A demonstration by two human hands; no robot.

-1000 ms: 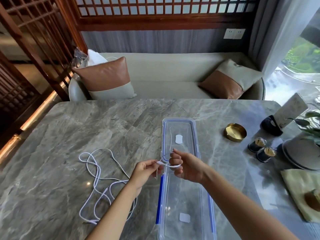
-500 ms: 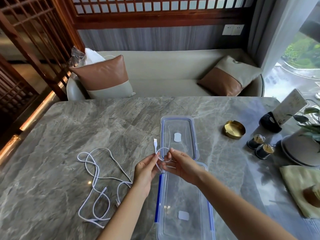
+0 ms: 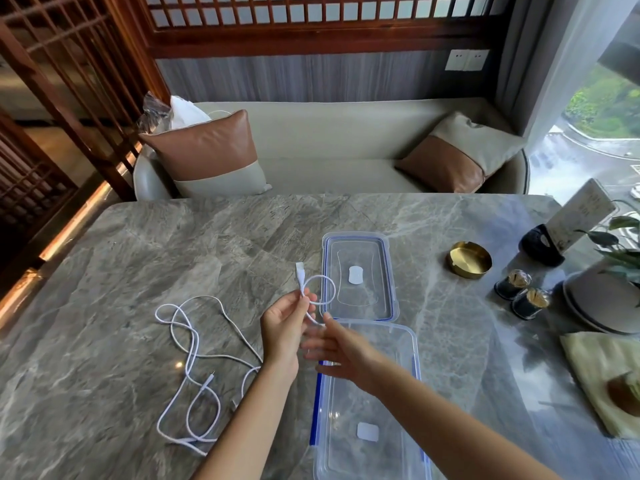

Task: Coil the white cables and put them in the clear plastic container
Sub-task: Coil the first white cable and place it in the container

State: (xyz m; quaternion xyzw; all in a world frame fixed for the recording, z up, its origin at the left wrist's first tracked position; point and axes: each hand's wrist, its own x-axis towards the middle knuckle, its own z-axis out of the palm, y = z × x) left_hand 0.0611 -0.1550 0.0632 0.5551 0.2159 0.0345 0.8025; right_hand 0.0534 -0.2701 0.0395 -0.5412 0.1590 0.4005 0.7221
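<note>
White cable [image 3: 194,344] thin, limp, light; left hand [image 3: 285,327] pinches first loop near plug; right hand [image 3: 341,351] open, blurred.

Daylight from right window [image 3: 602,109]; right hand [image 3: 341,351] motion-blurred; wide-angle bending at edges.

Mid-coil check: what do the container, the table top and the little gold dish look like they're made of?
Container: clear, glossy plastic, since the table shows through it; blue seal strips. Table top: polished grey stone, probably marble, with white veining and glare; a printed slab is possible. Gold dish: brass-coloured metal, satin sheen, likely.
</note>
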